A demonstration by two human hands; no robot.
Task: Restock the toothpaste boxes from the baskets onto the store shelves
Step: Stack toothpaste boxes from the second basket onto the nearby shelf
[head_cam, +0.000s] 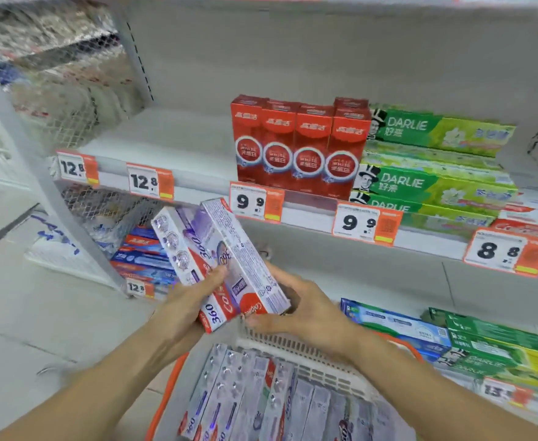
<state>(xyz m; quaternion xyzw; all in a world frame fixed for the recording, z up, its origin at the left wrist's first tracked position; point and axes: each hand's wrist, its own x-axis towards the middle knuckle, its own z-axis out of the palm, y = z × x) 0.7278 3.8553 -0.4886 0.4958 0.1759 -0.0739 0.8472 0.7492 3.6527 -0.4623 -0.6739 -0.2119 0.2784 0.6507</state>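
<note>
Behind held boxes (220,259), right hand (299,310) fingers hidden

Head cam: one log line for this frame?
left hand: holds purple boxes | right hand: steadies same boxes | basket: more boxes below | shelf: left part bare, red boxes right

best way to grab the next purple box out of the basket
Come from above and pinch a purple box across its narrow long edges near the upper end by the basket rim; the boxes lie packed side by side, so only tops and ends are free.
</note>
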